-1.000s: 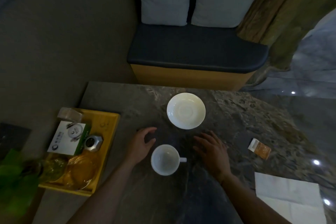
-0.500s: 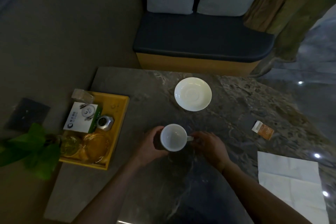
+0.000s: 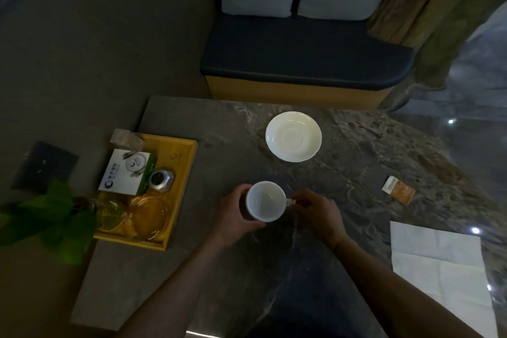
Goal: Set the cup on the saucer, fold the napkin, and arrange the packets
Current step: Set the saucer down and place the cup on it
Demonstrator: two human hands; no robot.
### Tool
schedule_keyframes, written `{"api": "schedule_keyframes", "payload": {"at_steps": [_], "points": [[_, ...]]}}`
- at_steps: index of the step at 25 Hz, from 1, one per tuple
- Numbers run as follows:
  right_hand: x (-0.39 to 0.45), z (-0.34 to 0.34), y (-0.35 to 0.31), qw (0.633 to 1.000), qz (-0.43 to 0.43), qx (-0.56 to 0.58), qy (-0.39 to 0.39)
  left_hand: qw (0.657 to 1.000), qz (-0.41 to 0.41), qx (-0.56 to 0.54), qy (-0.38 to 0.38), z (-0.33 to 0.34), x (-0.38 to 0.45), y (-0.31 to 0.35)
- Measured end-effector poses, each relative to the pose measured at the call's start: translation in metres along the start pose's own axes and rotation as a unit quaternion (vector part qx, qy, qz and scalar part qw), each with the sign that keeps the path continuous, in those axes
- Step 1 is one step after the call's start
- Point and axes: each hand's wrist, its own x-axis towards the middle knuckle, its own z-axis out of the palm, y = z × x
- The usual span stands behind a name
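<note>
Nearest you, your two forearms reach in over the dark stone tabletop and meet at the white cup. A second ago both hands lay flat on the stone either side of it, fingers spread and touching nothing. Now your left hand curls around the cup's left wall, and your right hand pinches the small handle that points right. So the grasp is made, and the first step of the task has moved from reaching to holding. Whether the cup has left the surface yet cannot be told from this view.

To your right, near the tabletop's edge, the white napkin lies unfolded and flat. Beyond it, an orange packet sits alone on the stone, well apart from the cup. On your left, the yellow tray holds a white box, a small metal jar and glass pieces.

Farther out, straight ahead of the cup, the saucer waits bare. In my judgement the next move is a short carry forward and slightly right, setting the cup down centred in the saucer's well. Napkin and packet remain untouched.
</note>
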Motion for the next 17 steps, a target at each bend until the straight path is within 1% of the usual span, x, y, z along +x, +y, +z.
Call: {"api": "schedule_keyframes", "payload": {"at_steps": [9, 13, 17], "points": [[0.006, -0.011, 0.003, 1.000, 0.007, -0.014, 0.015, 0.999, 0.030, -0.007, -0.013, 0.000, 0.014, 0.010], [0.016, -0.027, 0.000, 0.999, -0.006, -0.005, 0.040, 0.998, 0.049, -0.023, -0.016, -0.004, 0.031, 0.024], [0.037, -0.051, -0.007, 0.997, -0.010, 0.011, 0.081, 0.996, 0.081, -0.022, -0.005, -0.012, 0.058, 0.046]]}}
